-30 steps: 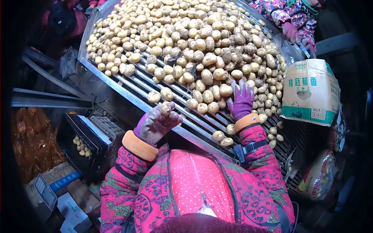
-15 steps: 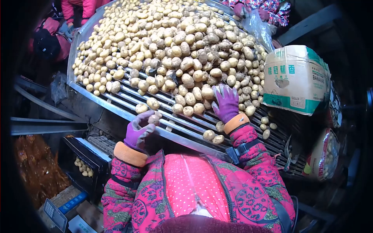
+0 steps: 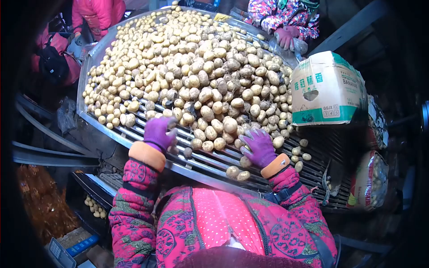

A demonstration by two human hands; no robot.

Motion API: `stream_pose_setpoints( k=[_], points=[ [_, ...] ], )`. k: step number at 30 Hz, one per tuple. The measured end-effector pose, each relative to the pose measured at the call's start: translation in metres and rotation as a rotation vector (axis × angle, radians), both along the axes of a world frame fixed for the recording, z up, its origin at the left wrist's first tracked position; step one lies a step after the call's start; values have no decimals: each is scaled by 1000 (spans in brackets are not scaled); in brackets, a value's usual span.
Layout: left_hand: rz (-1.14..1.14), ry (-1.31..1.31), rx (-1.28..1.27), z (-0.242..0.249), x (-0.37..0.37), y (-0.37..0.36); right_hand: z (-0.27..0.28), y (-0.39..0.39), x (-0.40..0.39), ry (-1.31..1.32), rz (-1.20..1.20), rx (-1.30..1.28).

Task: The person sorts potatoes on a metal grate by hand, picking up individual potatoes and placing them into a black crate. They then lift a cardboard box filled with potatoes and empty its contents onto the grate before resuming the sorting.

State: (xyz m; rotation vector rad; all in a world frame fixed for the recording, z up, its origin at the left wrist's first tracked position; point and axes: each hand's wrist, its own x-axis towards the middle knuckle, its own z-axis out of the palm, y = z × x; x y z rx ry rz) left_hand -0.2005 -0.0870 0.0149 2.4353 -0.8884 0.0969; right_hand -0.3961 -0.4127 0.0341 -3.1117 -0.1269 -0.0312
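My left hand (image 3: 159, 133), in a purple glove, is over the metal slats near the front rail. Its fingers curl inward; what lies in or under them is mostly hidden. A small potato (image 3: 187, 152) sits on the slats just right of it. My right hand (image 3: 258, 147), also gloved in purple, rests with fingers spread at the front edge of the potato heap (image 3: 201, 67), touching potatoes. Close to its wrist are two potatoes (image 3: 233, 172) on the slats. Several potatoes (image 3: 219, 143) lie between my hands.
The slatted table (image 3: 134, 139) has a metal rim. A banana carton (image 3: 328, 89) stands at its right side, with a bag of potatoes (image 3: 377, 178) nearer me. Across the table is a person's gloved hand (image 3: 284, 38) by a plastic bag. A black crate (image 3: 87, 185) holds potatoes at lower left.
My left hand has moved forward over the slats, covering where two potatoes lay; the potato beside its fingers is now uncovered. My right hand stays at the heap's edge. The view has shifted slightly.
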Motion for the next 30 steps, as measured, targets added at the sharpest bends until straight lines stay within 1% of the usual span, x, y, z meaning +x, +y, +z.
stream_pose_setpoints(
  k=[1,3,4,5,6,7,8,9,10,12,13,14,15,17,18,19,21,23,24,25,27,29,30],
  points=[
    [133,5,89,3,16,-6,2,-1,2,-31,29,18],
    [296,-2,193,-3,50,-16,7,1,6,-82,37,85],
    [325,-7,278,-4,62,-22,7,2,7,-146,53,89],
    [352,-10,366,-7,71,-28,7,1,8,-150,52,113],
    [326,26,525,4,74,-37,8,-1,8,-142,45,129],
    [284,22,625,3,79,-46,8,-2,9,-134,38,146],
    [214,-113,617,-21,89,-47,6,-4,10,-135,29,151],
    [140,-242,606,-23,89,-51,4,-6,10,-140,14,164],
    [130,-205,685,-26,87,-54,1,-8,9,-143,-2,178],
    [67,-172,695,-30,95,-58,-8,-15,9,-134,-15,212],
    [24,-140,698,-23,93,-57,-11,-16,11,-132,-10,240],
    [-41,-167,680,-14,90,-56,-12,-16,13,-146,-19,253],
    [-42,-157,692,-27,95,-49,-13,-14,15,-137,-19,265],
    [-97,-258,631,-60,109,-34,-14,-14,19,-194,-67,267],
    [-119,-224,658,-38,101,-29,-17,-15,21,-226,-39,276],
    [-97,-72,647,-21,99,-19,-17,-16,21,-233,-51,272],
    [26,52,690,0,99,-2,-21,-19,17,-224,-80,313],
    [135,220,53,-41,112,45,-33,-22,14,-198,-121,339],
    [58,161,1,-18,104,46,-38,-22,14,-199,-127,297],
    [27,240,-123,-3,92,40,-43,-22,13,-195,-137,253],
    [-189,150,-319,22,57,3,-51,-22,11,-214,-139,223],
    [-367,-75,-43,26,42,-29,-43,-18,14,-190,-144,218],
    [-349,-192,-6,18,36,-47,-42,-18,14,-185,-141,223]
  ],
)
